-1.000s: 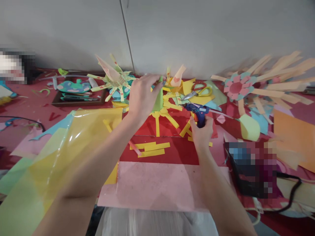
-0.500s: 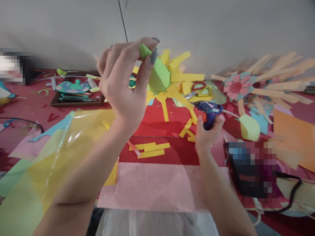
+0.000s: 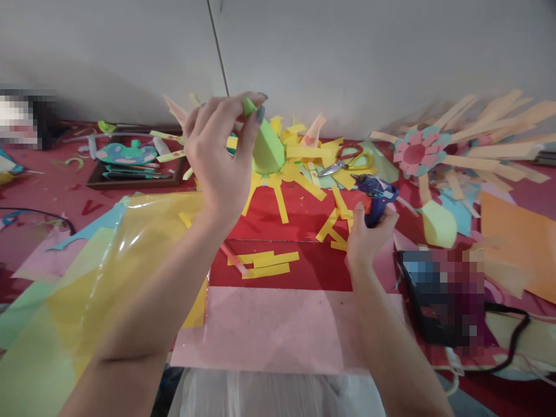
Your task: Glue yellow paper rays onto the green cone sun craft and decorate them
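My left hand (image 3: 223,153) pinches the tip of a green paper cone (image 3: 270,149) between thumb and fingers. Yellow paper strips (image 3: 281,200) spread out like rays from the cone's lower rim. Off to the right, my right hand (image 3: 369,237) is wrapped around the handle of a blue hot glue gun (image 3: 377,194), whose nozzle points left. Scissors (image 3: 347,161) with red and yellow handles lie just beyond the nozzle. Below the cone, loose yellow strips (image 3: 271,263) and a pinkish stick (image 3: 233,259) rest on red paper.
A pink and blue paper flower (image 3: 419,152) with long peach strips stands at the right. A brown tray (image 3: 134,180) of tools sits at the left. Yellow paper under clear film (image 3: 143,243), a pink sheet (image 3: 278,330) and a dark-framed device (image 3: 417,313) lie nearer me.
My left hand has lowered and moved slightly left with the green cone and its yellow strips. The glue gun has shifted a little to the right, its nozzle now apart from the strips.
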A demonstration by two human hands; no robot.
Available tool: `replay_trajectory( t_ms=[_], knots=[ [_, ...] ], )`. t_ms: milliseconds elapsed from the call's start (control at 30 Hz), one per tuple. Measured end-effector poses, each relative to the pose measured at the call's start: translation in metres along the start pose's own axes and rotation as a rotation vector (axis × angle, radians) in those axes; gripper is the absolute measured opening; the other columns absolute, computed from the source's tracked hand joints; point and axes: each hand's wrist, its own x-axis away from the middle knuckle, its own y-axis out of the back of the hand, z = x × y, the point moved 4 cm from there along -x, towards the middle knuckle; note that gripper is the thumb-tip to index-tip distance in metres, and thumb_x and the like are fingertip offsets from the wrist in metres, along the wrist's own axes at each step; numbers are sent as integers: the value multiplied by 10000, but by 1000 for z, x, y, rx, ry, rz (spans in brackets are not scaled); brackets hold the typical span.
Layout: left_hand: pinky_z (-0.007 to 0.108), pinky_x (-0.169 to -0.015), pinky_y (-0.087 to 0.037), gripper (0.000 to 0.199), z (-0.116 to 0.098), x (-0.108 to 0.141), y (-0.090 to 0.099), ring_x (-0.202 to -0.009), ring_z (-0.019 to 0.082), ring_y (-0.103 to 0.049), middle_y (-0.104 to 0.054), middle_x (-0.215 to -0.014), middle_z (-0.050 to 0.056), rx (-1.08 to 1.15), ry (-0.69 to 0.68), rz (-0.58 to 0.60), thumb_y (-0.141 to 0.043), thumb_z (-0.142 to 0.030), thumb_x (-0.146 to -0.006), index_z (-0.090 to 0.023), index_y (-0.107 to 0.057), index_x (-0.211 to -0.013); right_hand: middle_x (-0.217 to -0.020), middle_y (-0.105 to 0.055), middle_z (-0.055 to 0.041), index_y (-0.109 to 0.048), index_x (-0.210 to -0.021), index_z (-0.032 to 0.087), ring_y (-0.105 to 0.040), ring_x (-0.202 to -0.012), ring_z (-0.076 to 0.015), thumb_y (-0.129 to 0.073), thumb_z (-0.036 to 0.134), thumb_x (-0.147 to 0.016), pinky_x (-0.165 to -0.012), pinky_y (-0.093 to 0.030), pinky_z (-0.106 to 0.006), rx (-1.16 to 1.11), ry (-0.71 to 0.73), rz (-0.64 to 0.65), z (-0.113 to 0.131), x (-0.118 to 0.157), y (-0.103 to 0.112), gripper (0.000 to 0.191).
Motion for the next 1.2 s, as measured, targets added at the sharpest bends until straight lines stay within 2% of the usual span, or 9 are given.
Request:
replay_trajectory(
  t_ms=[167,433,567,667,733,833,933,1000,1200],
  knots=[
    [318,-874,-441,156,6,5,-15,-870,137,-623,-706,-903,-58,68,-28,79,-582,-120,-868,-267,-635,-872,-939,-554,-60,-446,-1001,200,-575,-872,-192,-547,481,-755,-817,-482,-379,-3,-15,4,0,1,-2,386],
    [363,-950,-400,168,17,36,-53,-941,170,-620,-700,-947,-26,57,94,364,-508,-200,-912,-286,-649,-883,-884,-530,-51,-428,-947,199,-557,-821,-188,-573,496,-696,-822,-475,-377,-58,-55,15,2,3,-5,415],
    [377,-993,-378,157,26,47,-65,-976,174,-617,-691,-984,-20,91,100,431,-503,-232,-920,-289,-643,-960,-866,-523,-46,-443,-952,195,-548,-827,-189,-581,503,-701,-773,-477,-356,-56,-41,48,4,7,-6,421],
    [366,-983,-398,177,32,51,-64,-1067,190,-583,-650,-1096,17,129,67,407,-549,-277,-902,-274,-598,-1071,-827,-521,-30,-457,-925,196,-543,-793,-177,-594,491,-700,-736,-476,-334,-57,-15,69,5,10,-8,396],
    [349,-957,-424,246,38,54,-56,-1113,198,-550,-601,-1166,47,145,68,326,-589,-287,-877,-259,-562,-1120,-798,-524,-17,-471,-923,191,-536,-744,-164,-604,483,-693,-715,-474,-323,-39,-5,108,5,11,-10,395],
    [313,-876,-470,204,48,64,-44,-993,175,-576,-596,-1066,51,146,112,256,-626,-224,-844,-224,-576,-1042,-803,-560,-17,-498,-959,186,-543,-718,-164,-623,490,-671,-716,-471,-329,55,-3,226,2,14,-17,437],
    [263,-747,-496,58,56,85,-44,-771,126,-586,-598,-883,11,154,196,457,-607,-146,-836,-198,-608,-862,-865,-605,-48,-513,-996,186,-575,-782,-203,-636,497,-647,-750,-469,-365,195,-28,333,0,18,-23,483],
    [246,-693,-492,75,60,100,-48,-708,113,-577,-599,-836,-1,145,274,614,-609,-116,-824,-189,-614,-807,-895,-622,-70,-514,-1009,184,-588,-833,-232,-636,490,-638,-769,-467,-388,270,-33,382,0,21,-27,496],
    [281,-732,-496,132,64,129,-63,-756,142,-598,-625,-893,26,103,388,830,-632,-151,-825,-174,-634,-955,-972,-634,-114,-511,-1020,179,-595,-938,-274,-622,478,-647,-797,-470,-412,345,54,429,3,27,-32,492]
  ],
)
